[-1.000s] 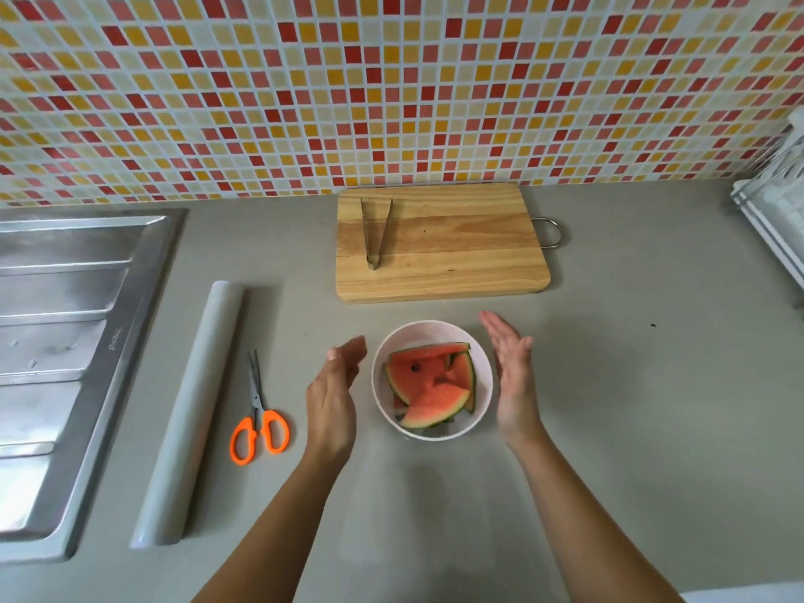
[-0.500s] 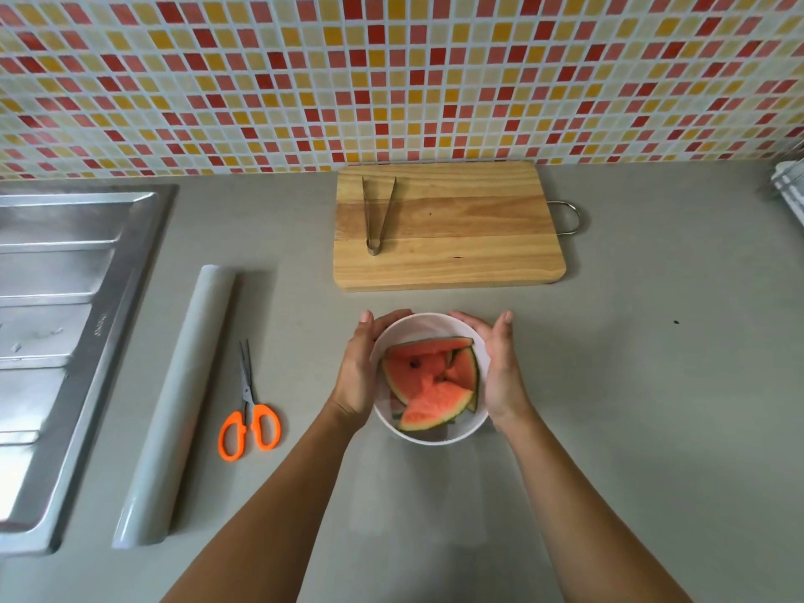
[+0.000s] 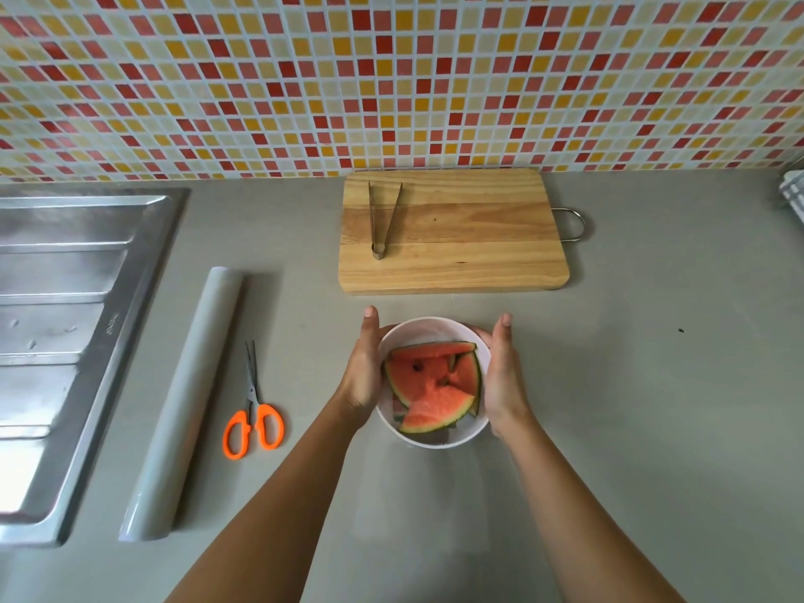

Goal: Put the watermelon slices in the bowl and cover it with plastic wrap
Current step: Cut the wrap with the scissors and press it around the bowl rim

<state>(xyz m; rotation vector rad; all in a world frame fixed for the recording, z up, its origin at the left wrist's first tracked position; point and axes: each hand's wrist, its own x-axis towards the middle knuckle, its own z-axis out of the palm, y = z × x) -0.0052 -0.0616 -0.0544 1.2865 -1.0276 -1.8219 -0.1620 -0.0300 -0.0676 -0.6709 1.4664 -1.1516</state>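
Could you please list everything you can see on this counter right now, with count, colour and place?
watermelon slices: several, red with green rind, in the bowl
bowl: one, white, centre counter
cutting board: one, wooden, behind the bowl
tongs: one, metal, on the board
plastic wrap roll: one, whitish, left of the scissors
scissors: one, orange handles
sink: steel, far left
left hand, right hand: cupping the bowl's sides

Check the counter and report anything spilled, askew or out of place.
Nothing stands out. The watermelon slices sit inside the bowl, both hands cupping its sides. Tongs lie on the cutting board; scissors and plastic wrap roll lie tidy. No spills visible.
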